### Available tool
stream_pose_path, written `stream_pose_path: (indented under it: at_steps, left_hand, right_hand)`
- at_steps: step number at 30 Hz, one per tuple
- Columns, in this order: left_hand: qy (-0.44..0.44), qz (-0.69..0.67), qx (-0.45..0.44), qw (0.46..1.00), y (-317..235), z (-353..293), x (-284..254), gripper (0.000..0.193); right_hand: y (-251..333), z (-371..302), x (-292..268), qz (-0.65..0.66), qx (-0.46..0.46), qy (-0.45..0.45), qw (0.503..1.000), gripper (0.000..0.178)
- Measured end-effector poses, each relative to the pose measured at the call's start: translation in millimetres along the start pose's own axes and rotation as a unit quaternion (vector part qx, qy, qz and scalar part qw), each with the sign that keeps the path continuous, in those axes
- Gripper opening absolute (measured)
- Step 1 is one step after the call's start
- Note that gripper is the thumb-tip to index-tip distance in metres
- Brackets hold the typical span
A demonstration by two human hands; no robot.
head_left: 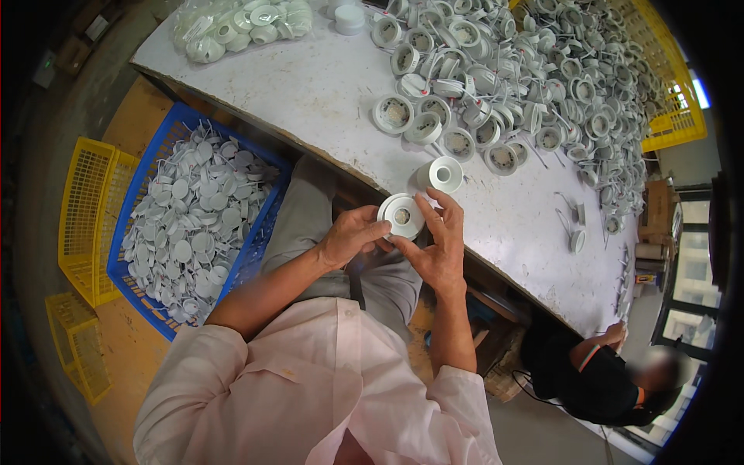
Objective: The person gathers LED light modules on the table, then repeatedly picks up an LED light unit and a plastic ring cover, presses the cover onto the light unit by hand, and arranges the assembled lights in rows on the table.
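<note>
At the table's near edge, my left hand (349,238) and my right hand (442,246) hold a round white lamp housing (385,208) between them. A white funnel-shaped ring (414,221) lies over its mouth, and a yellowish disc shows through the ring's central hole. My left fingers close round the housing's left side, partly hidden beneath it. My right thumb and fingers pinch its right side. Just beyond the hands, another white ring (456,177) rests on the tabletop, its central hole facing up.
A large heap of white lamp housings with wires (473,81) covers the table (341,108). A bag of white rings (240,27) lies at the far left. Left of my legs stands a blue basket (122,252) of white wired discs, beside yellow crates (77,209). Another person (597,384) sits at right.
</note>
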State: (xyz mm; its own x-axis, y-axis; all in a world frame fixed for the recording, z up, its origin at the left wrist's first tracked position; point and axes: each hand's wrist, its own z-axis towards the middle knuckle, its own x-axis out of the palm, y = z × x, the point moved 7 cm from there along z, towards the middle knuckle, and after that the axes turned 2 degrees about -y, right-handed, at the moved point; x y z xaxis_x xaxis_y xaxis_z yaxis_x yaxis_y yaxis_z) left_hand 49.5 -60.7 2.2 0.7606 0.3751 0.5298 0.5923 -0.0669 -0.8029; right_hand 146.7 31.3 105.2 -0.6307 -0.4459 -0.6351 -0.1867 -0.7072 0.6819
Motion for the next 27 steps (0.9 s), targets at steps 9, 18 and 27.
stream_pose_path:
  at_steps: [9,18,27]
  left_hand:
    - [-0.010,0.040,0.024,0.999,-3.0,0.5,2.9,0.030]
    - [-0.068,0.204,0.042,0.976,-17.7,-3.6,8.8,0.023]
    - [-0.136,0.270,0.093,0.949,-20.2,-0.3,5.6,0.029]
  right_hand:
    - [-3.8,-6.4,-0.6,0.022,0.031,0.018,0.999,0.075]
    - [-45.3,-25.0,18.0,0.213,0.240,-0.035,0.946,0.032]
    - [-50.4,-31.9,24.5,0.174,0.232,-0.083,0.953,0.022]
